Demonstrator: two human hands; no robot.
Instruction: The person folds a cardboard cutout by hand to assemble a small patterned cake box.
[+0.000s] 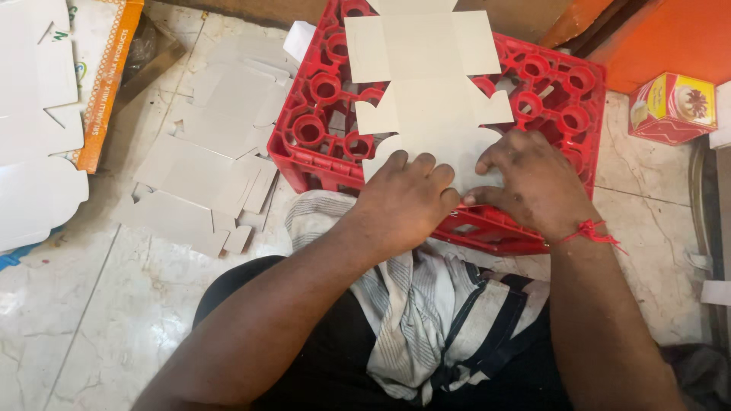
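Note:
A flat, unfolded grey cardboard box blank lies on top of an upturned red plastic crate. Both hands press on the blank's near flap. My left hand lies with fingers curled over the flap's edge. My right hand, with a red thread at the wrist, pinches the same flap from the right. The near end of the blank is hidden under the hands.
Several flat grey blanks lie scattered on the marble floor to the left, more white blanks at the far left edge. A folded red-and-yellow box stands at the right. A striped cloth covers my lap.

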